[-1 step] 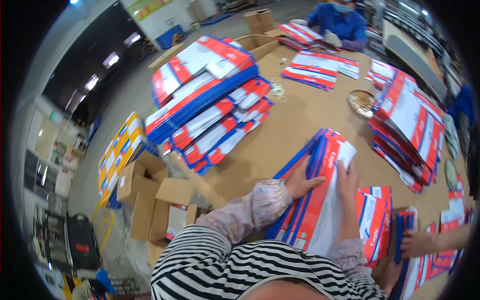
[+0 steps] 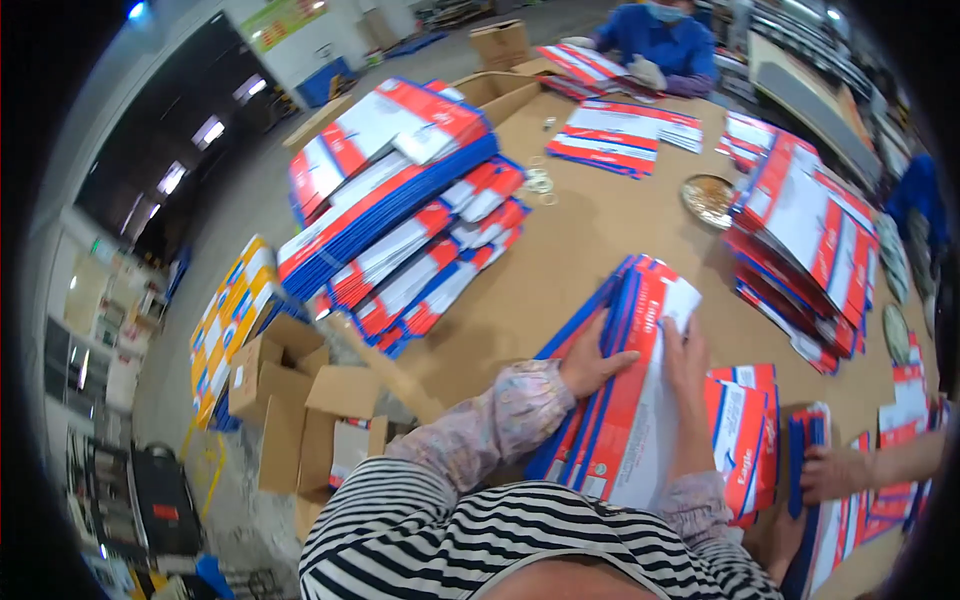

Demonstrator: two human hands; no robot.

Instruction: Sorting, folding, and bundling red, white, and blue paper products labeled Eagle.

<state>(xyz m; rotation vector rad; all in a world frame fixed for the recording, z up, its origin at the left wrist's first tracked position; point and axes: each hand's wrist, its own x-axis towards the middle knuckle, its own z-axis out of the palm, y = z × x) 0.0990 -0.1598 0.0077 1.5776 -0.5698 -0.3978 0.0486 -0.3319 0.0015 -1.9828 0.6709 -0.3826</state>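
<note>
A stack of flat red, white and blue printed cartons (image 2: 625,420) lies in front of me at the table's near side, slanting away, its layers slightly fanned at the left. My left hand (image 2: 597,362) grips its left part, thumb stretched over the top carton. Along the right edge, my right hand (image 2: 686,365) presses the stack from the side, fingers pointing away. Just right of that wrist lies another small pile of such cartons (image 2: 742,440). The undersides of both hands are hidden.
Tall carton piles stand at the left (image 2: 400,210) and right (image 2: 805,240) of the brown table (image 2: 590,235). A round dish (image 2: 710,200) and rubber bands (image 2: 540,185) lie farther back. Another person's hand (image 2: 830,475) works at right; a person in blue (image 2: 660,45) sits opposite. Open boxes (image 2: 335,410) stand lower left.
The whole view has shifted slightly, with most things sitting a little farther left. Both hands keep their hold on the stack.
</note>
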